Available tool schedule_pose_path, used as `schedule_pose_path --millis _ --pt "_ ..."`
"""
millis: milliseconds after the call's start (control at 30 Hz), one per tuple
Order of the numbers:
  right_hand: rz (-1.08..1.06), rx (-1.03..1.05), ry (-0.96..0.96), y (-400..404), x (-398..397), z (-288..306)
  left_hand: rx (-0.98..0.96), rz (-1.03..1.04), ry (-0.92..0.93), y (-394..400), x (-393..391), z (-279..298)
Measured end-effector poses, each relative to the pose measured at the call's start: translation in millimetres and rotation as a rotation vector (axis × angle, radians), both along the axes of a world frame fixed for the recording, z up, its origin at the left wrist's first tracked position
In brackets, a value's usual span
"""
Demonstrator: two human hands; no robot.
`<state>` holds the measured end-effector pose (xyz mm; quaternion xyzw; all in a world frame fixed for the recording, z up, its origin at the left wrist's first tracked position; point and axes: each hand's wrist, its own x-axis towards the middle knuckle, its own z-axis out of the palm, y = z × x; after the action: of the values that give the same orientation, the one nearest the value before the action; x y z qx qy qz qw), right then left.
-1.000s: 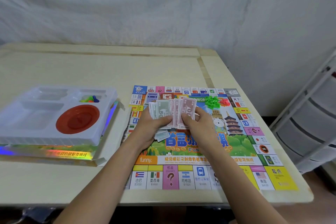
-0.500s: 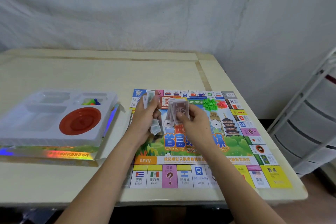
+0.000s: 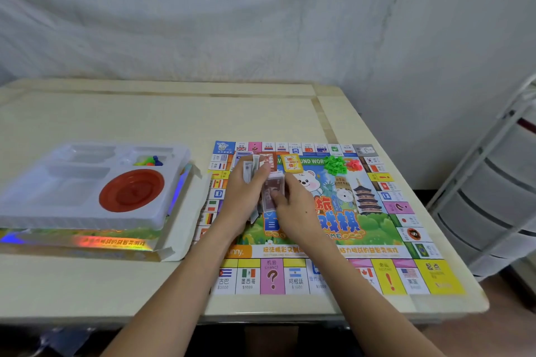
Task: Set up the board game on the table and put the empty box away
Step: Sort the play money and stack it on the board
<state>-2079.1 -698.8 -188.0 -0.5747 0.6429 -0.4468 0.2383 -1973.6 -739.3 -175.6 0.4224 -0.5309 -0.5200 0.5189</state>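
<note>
Squaring the fanned notes [image 3: 271, 193] into a stack, I see both hands [image 3: 246, 197] [image 3: 298, 209] seemingly gripping them over the board [image 3: 377, 252].

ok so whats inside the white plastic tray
The white plastic tray holds a round red dish and small coloured pieces; its other compartments look empty. It hides the shiny box interior.

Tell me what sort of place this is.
Probably a room at home, made plain for recording: a cream table with a board game laid out, a white sheet hung behind, white plastic drawers alongside.
</note>
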Motion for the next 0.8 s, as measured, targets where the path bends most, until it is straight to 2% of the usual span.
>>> schedule_pose_path --millis 167,333,433,533,633,700,800 --pt "-0.030 -0.009 0.008 -1 0 -2 -0.061 -0.025 -0.012 -1 9 1" --pt "-0.025 0.005 -0.054 -10 1 14 -0.206 -0.046 -0.201 -20 30 14" --pt "-0.005 0.032 -0.099 -20 7 21 -0.287 0.036 -0.412 -35 41 28" --pt "-0.003 0.097 -0.111 -31 13 22 -0.221 0.134 -0.510 -51 52 38" --pt "0.007 0.190 -0.159 -43 19 24 -0.143 0.113 -0.706 -68 59 43" --pt "0.014 0.260 -0.059 -51 26 22 -0.115 0.093 -0.849 -76 59 40" --pt "-0.001 0.296 0.126 -60 36 19 -0.081 0.066 -0.944 -84 54 30"
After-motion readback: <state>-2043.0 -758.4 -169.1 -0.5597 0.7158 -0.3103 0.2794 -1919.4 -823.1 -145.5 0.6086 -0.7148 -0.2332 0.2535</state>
